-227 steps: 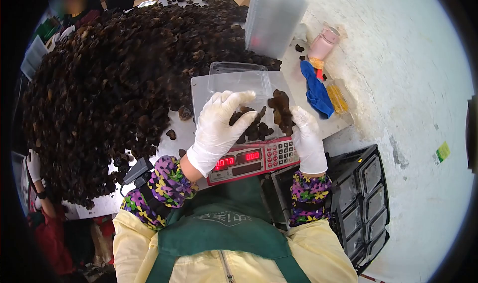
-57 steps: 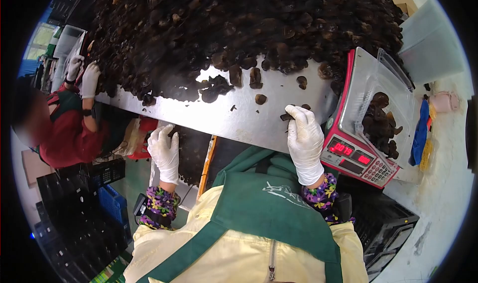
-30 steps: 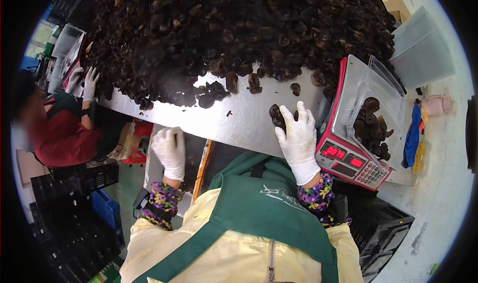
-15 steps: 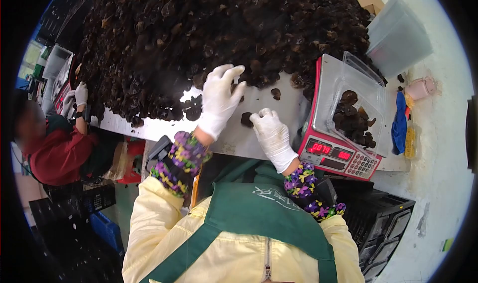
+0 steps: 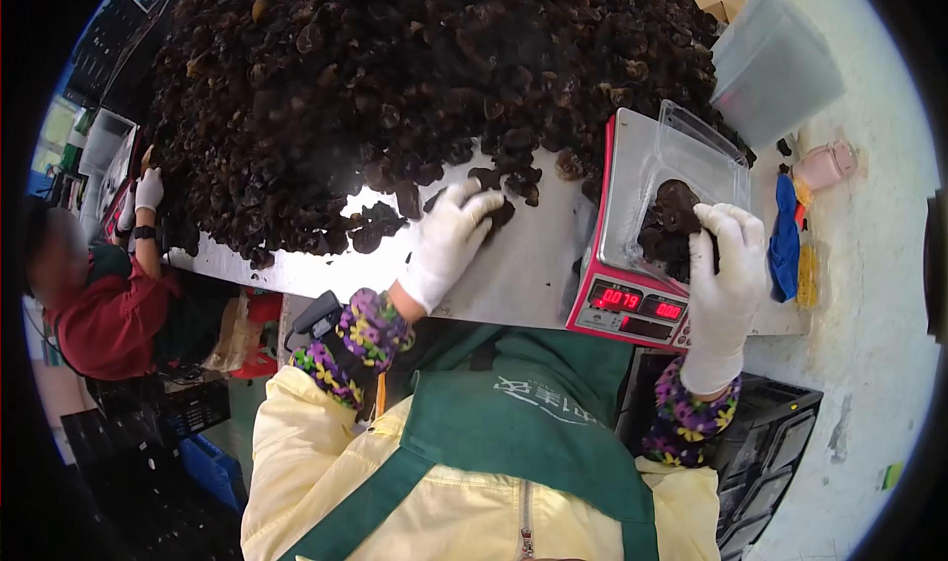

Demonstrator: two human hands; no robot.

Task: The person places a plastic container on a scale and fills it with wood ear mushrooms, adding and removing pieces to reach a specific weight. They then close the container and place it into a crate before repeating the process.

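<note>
At the far left end of the bench (image 5: 326, 270) a co-worker in a red top (image 5: 104, 319) has a gloved hand (image 5: 148, 190) raised against the left edge of the big heap of dark wood-ear mushrooms (image 5: 395, 77), which covers most of the steel top back to its far edge. Along the near edge a bare strip of bright metal runs rightward. Here the person's left hand (image 5: 449, 240), in a white glove with a flowered sleeve cover (image 5: 351, 344) behind it, lies palm down at the foot of the heap, fingers loosely spread and curled over a few loose mushrooms (image 5: 499, 210); whether it actually grips any cannot be told. Just right of it stands a red scale (image 5: 632, 309) at the near edge, its display lit, carrying a clear plastic tray (image 5: 681, 156) partly filled with mushrooms (image 5: 667, 230). The right hand (image 5: 726, 275), also gloved, reaches over the tray's near right corner with its fingers bent down onto the mushrooms inside, touching them; a closed grip is not visible. Farther right, toward the bench's right end, lie a blue cloth (image 5: 787, 240), a pink bottle (image 5: 825, 164) and a stack of clear trays (image 5: 775, 67).
</note>
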